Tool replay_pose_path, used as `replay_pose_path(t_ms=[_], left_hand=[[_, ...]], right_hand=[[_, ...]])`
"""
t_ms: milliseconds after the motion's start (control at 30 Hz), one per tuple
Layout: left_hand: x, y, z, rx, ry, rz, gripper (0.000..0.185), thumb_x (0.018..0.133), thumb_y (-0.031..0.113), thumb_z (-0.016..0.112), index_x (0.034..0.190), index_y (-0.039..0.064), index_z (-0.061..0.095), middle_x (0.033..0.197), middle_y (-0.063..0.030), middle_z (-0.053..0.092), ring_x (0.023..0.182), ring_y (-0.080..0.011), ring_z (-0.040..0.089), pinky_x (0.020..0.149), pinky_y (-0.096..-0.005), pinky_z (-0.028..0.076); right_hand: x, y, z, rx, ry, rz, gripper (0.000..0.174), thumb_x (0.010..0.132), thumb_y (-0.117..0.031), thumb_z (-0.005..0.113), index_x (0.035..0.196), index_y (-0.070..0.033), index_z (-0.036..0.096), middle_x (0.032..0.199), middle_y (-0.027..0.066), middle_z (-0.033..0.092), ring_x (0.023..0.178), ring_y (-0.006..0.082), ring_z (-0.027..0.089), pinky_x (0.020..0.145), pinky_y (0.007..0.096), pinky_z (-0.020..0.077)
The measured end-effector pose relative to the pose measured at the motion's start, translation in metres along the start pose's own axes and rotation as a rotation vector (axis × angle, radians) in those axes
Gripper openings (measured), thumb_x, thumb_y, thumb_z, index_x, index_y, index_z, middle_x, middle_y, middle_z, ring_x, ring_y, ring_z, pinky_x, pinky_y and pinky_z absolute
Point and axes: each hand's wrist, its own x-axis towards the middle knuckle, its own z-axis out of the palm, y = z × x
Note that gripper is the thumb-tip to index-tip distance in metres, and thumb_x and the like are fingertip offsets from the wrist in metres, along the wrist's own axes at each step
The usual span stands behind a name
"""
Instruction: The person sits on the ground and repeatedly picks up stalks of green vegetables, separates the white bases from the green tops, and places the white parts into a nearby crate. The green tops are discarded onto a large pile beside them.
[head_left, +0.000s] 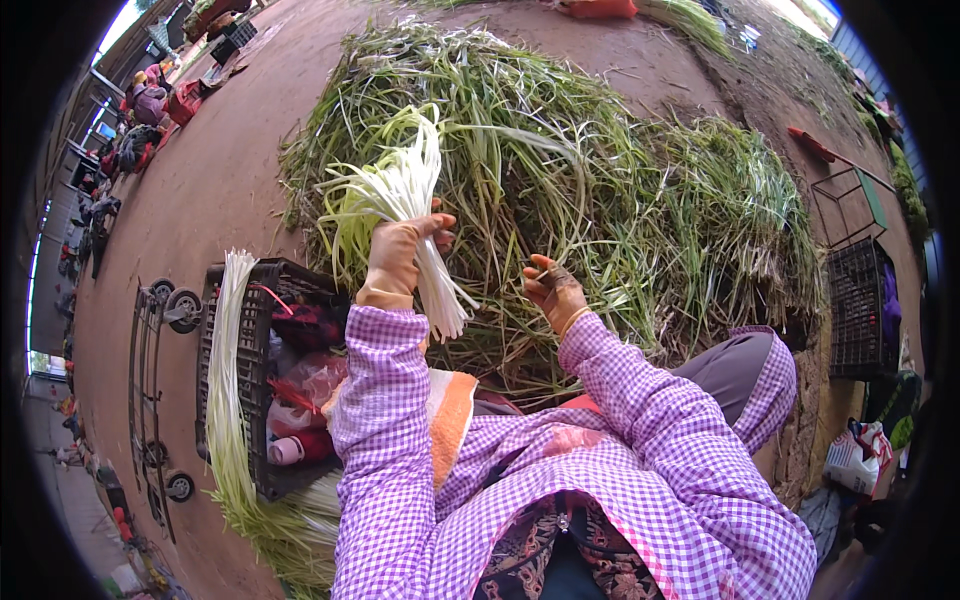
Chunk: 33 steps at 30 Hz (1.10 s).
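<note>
My left hand (401, 251), in a tan glove, grips a bunch of blanched garlic chives (405, 174). Its white stalk ends hang below the fist, and pale yellow-green leaves fan out above. My right hand (556, 295), stained and gloved, hovers over the near side of a large heap of tangled green leaves and stalks (517, 165). Its fingers are curled by a thin strand; whether they pinch it is unclear. To my left, a long pale bundle of chives (232, 360) lies along the side of a black plastic crate (259, 420).
The crate holds plastic bags (307, 382) and a pink-lidded bottle (286, 451). A folding hand truck (154, 405) lies beyond it. More chives (300, 525) lie nearby. On the right are another black crate (862, 315), a metal-framed stool (862, 199) and bags (859, 457). People (150, 97) sit far left.
</note>
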Motion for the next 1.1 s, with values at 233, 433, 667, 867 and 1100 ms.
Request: replay_pose_path(t_ms=[233, 433, 667, 867, 1100], left_hand=[[-0.003, -0.041, 0.031, 0.139, 0.087, -0.229, 0.026, 0.084, -0.003, 0.063, 0.11, -0.007, 0.062, 0.091, -0.0176, 0.07, 0.079, -0.0261, 0.071, 0.067, -0.0367, 0.062], [0.002, -0.051, 0.025, 0.18, -0.039, -0.259, 0.024, 0.084, 0.0, 0.065, 0.107, -0.006, 0.06, 0.084, -0.0144, 0.07, 0.067, -0.0221, 0.068, 0.06, -0.0328, 0.058], [-0.002, -0.008, 0.011, 0.25, -0.051, -0.183, 0.028, 0.081, 0.001, 0.066, 0.108, -0.008, 0.062, 0.076, -0.0098, 0.068, 0.056, -0.0134, 0.059, 0.051, -0.0248, 0.049], [-0.013, 0.018, -0.004, 0.379, -0.14, -0.136, 0.031, 0.078, 0.005, 0.068, 0.106, -0.006, 0.063, 0.077, -0.0114, 0.068, 0.053, -0.0135, 0.06, 0.049, -0.0255, 0.05], [-0.024, 0.042, -0.034, 0.173, -0.021, -0.066, 0.035, 0.081, 0.002, 0.065, 0.113, -0.011, 0.058, 0.084, -0.0144, 0.069, 0.059, -0.0136, 0.061, 0.052, -0.0245, 0.05]], right_hand=[[-0.029, 0.004, 0.051, -1.078, -0.365, -0.119, 0.032, 0.102, -0.023, 0.048, 0.118, -0.001, 0.063, 0.074, 0.0062, 0.065, 0.058, 0.0121, 0.06, 0.055, 0.0284, 0.0521], [-0.015, 0.024, 0.043, -1.415, -0.459, -0.503, 0.027, 0.087, -0.024, 0.058, 0.106, -0.006, 0.065, 0.091, 0.0225, 0.068, 0.085, 0.0415, 0.065, 0.076, 0.0461, 0.0513], [-0.003, 0.046, -0.03, -1.325, -0.676, 0.569, 0.025, 0.084, -0.012, 0.07, 0.109, -0.006, 0.069, 0.083, 0.0078, 0.072, 0.066, 0.0215, 0.069, 0.057, 0.0363, 0.0566], [0.056, 0.001, -0.009, 0.042, -0.456, 0.281, 0.09, 0.081, -0.053, 0.071, 0.145, -0.005, 0.029, 0.129, 0.0181, 0.058, 0.077, 0.0216, 0.068, 0.065, 0.0341, 0.0589], [0.123, -0.09, -0.03, 0.531, 0.14, -0.135, 0.01, 0.094, -0.02, 0.063, 0.098, -0.012, 0.067, 0.092, 0.0061, 0.073, 0.066, 0.0121, 0.067, 0.06, 0.0313, 0.0573]])
